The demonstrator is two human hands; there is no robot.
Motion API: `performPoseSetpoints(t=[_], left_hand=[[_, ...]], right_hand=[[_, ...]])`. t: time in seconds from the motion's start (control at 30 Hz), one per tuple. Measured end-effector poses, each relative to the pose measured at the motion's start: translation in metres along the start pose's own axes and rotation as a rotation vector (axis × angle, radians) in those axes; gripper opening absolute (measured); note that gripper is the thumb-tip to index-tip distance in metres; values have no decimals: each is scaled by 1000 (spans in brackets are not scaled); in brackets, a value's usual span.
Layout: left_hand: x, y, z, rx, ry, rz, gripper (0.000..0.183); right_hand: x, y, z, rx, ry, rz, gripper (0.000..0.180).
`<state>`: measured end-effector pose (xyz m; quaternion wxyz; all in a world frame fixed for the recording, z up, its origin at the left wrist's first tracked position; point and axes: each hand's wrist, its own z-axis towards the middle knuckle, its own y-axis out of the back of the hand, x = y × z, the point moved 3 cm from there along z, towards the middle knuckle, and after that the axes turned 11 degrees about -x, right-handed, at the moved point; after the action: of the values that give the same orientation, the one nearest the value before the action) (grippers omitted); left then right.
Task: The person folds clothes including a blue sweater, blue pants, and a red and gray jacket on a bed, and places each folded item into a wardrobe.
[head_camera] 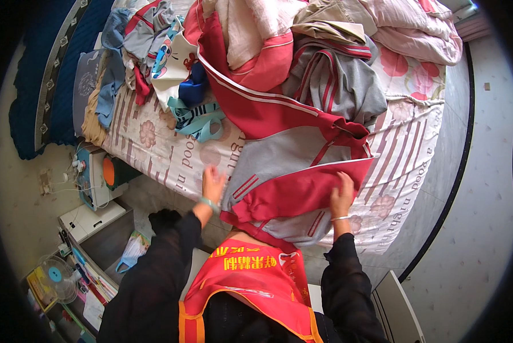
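Observation:
A red and grey track jacket (282, 154) lies spread at the near edge of the bed, with white piping along its sleeves. One red sleeve (291, 188) is folded across the grey body, while the other stretches up towards the heaped bedding. My right hand (342, 193), with a bangle at the wrist, rests on the folded sleeve near its shoulder end. Just off the jacket's left side, my left hand (214, 184) is raised and blurred by motion, with nothing visible in it. The jacket's lower hem hangs over the bed edge by my lap.
Grey trousers (351, 81) with red stripes and a pink quilt (415, 30) are heaped behind. Several clothes and a white cloth bag (175, 60) with turquoise straps lie at the left. A desk fan (55, 274) stands lower left; a red apron (248, 278) covers my lap.

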<state>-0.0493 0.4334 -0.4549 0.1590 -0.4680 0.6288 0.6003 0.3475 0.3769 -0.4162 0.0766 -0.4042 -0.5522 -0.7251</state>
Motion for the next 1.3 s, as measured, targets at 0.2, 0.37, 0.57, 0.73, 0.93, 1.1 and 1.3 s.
performPoseSetpoints(t=[0.2,0.37,0.57,0.73,0.93,1.1,1.3], left_hand=[[-86,-67,161,88,519,-559,63],[-79,-87,205,-28,660,-783,64],[-166,-39,222,-636,-456,-90,14],[-212,-26,255,106,-985,715,26],[-223,2,253,329,-1121,980,27],[-254,16,211,470,-1316,630,21],[-270,42,175,503,-1137,546,24]], right_hand=[[14,-44,-8,316,48,-344,61],[19,-55,-5,444,67,-384,67],[21,-53,2,537,13,-492,73],[31,-57,7,665,-39,-544,78],[85,-78,56,834,-126,-565,62],[228,-115,103,232,419,190,48],[314,-146,120,253,362,246,27]])
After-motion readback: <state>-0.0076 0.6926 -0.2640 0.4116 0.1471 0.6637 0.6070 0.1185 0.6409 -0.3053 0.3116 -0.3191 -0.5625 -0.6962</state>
